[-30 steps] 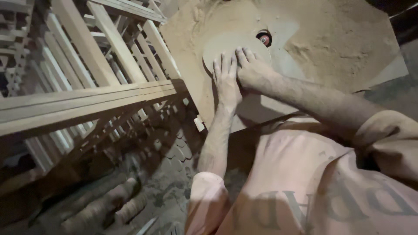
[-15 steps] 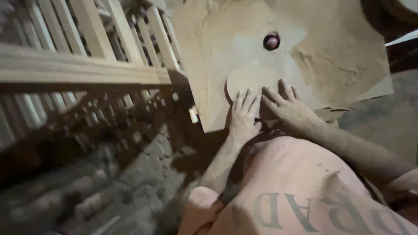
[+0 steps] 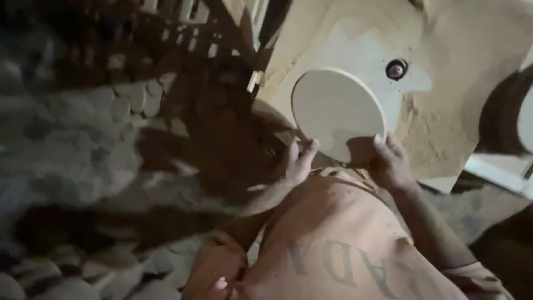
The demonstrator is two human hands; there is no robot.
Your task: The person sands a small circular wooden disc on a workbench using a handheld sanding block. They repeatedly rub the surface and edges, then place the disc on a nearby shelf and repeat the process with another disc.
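Pale beige round disc (image 3: 337, 111) — tan sawdust-coated table (image 3: 461, 128) — salmon-pink shirt (image 3: 333, 233).

Single head-worn view, looking steeply down from above, close over the person's chest and the dusty worktable (image 3: 472, 128)

Wood racks (image 3: 183, 33) crowding hands' left

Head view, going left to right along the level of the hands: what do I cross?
Dark rubble-strewn floor → left hand → round wooden disc, gripped at its lower edge by both hands → right hand → sawdust-covered board.
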